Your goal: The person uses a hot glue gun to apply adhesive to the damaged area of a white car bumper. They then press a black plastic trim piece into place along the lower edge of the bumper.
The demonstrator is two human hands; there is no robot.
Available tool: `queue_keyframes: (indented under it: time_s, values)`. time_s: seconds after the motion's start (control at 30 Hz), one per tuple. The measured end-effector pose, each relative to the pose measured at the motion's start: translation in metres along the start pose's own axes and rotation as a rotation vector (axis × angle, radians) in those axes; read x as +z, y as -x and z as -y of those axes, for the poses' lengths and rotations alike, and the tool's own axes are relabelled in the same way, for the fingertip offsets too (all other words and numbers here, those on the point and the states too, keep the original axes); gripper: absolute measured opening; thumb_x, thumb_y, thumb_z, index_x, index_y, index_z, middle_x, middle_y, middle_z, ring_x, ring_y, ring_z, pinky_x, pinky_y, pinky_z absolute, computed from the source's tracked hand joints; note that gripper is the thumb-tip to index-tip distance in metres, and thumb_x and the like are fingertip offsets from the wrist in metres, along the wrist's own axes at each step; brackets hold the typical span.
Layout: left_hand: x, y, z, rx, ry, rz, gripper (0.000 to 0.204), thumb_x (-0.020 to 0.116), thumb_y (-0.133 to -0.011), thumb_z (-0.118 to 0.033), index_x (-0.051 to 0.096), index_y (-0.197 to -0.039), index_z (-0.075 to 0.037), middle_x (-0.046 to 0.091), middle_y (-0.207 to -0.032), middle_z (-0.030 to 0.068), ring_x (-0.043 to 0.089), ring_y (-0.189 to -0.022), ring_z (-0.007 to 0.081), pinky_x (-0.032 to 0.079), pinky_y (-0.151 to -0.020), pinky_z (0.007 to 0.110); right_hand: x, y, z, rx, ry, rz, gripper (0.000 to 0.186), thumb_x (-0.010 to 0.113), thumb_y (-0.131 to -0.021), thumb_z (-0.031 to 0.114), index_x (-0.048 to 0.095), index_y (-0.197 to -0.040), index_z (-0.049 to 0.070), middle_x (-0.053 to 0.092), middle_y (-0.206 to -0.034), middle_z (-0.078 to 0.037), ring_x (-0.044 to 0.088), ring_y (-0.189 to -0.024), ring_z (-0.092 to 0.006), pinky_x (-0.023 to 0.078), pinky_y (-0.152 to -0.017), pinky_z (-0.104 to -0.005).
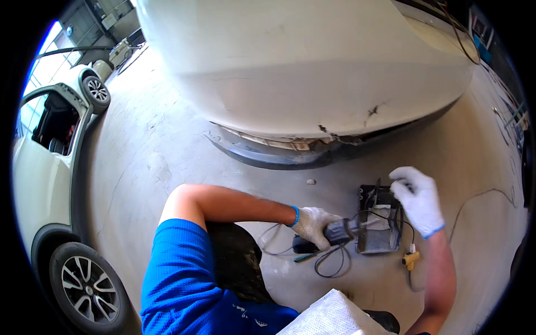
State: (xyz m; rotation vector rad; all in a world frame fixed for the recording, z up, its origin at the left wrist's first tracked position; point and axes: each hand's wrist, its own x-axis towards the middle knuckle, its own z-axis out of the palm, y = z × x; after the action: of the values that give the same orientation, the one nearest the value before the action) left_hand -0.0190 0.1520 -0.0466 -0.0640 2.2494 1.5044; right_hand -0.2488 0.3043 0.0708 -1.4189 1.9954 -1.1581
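Observation:
My left hand (316, 226), in a whitish work glove with a blue cuff, is closed round a dark hot-air gun (337, 232). The tool's narrow front end points right, over a black open case (363, 243). Inside the case are a pale sheet (382, 216) and some dark cords. Up at the case's right side is my gloved right hand (417, 201), its fingers bent and apart. I see nothing in it. Ahead of both hands is a white car bumper (290, 72), cracked and torn along its lower edge, above a dark lower trim (268, 158).
A yellow plug connector (410, 260) with a cable lies right of the case. A looped grey cord (329, 274) is on the floor near my left hand. One small pale piece (311, 181) lies below the bumper. Another white car (47, 184) stands at the left.

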Motion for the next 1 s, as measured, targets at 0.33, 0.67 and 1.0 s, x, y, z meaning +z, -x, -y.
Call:
queue_keyframes:
  time_s: [0.33, 0.67, 1.0]
  values:
    - [-0.035, 0.076, -0.073, 0.305, 0.237, -0.407, 0.063, 0.082, -0.073, -0.023, 0.055, -0.127, -0.005, 0.069, -0.097, 0.0087, 0.065, -0.089, 0.0177, 0.054, -0.082, 0.036, -0.004, -0.008, 0.150, -0.250, -0.309, -0.077, 0.023, 0.074, -0.086, -0.004, 0.068, -0.108, -0.005, 0.072, -0.083, -0.010, 0.068, -0.071, -0.0132, 0.056, -0.065, -0.0261]
    - [-0.047, 0.100, -0.069, 0.229, 0.155, -0.478, 0.053, 0.082, -0.069, -0.026, 0.057, -0.112, -0.005, 0.066, -0.087, 0.0087, 0.064, -0.080, 0.0207, 0.053, -0.074, 0.039, 0.011, -0.006, 0.123, -0.237, -0.209, -0.087, 0.023, 0.073, -0.081, -0.007, 0.069, -0.103, -0.002, 0.063, -0.098, -0.004, 0.058, -0.085, -0.0097, 0.046, -0.077, -0.0231]
    - [-0.052, 0.103, -0.073, 0.242, 0.244, -0.525, 0.054, 0.081, -0.069, -0.024, 0.057, -0.112, -0.003, 0.068, -0.090, 0.0103, 0.064, -0.084, 0.0178, 0.055, -0.079, 0.036, 0.007, 0.001, 0.116, -0.135, -0.227, -0.119, 0.018, 0.067, -0.084, -0.008, 0.068, -0.101, -0.003, 0.062, -0.099, -0.003, 0.057, -0.085, -0.0090, 0.047, -0.077, -0.0235]
